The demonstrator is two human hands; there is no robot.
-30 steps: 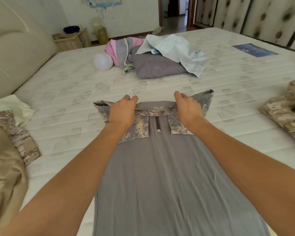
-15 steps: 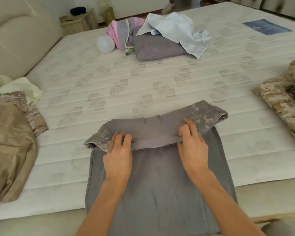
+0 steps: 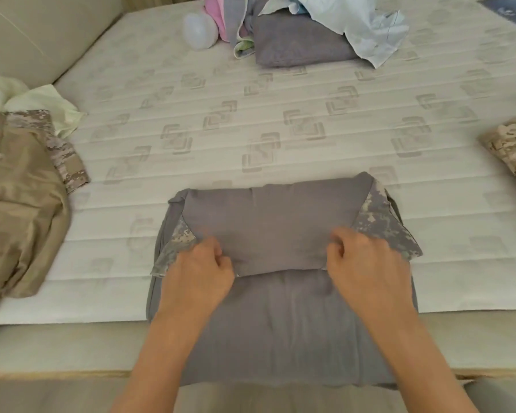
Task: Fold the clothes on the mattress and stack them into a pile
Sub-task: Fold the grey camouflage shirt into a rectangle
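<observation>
Left hand (image 3: 198,271) and right hand (image 3: 367,263) pinch soft grey shirt's (image 3: 268,228) folded edge

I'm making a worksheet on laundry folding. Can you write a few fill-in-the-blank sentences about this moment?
1. The left hand and right hand grip the folded edge of the ___ shirt.
2. Its sleeves are printed in ___.
3. The shirt's lower part hangs over the edge of the ___.

Missing words: grey; camouflage; mattress

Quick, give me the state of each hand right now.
Left hand: closed, gripping the folded edge of the grey shirt.
Right hand: closed, gripping the same edge.
</observation>
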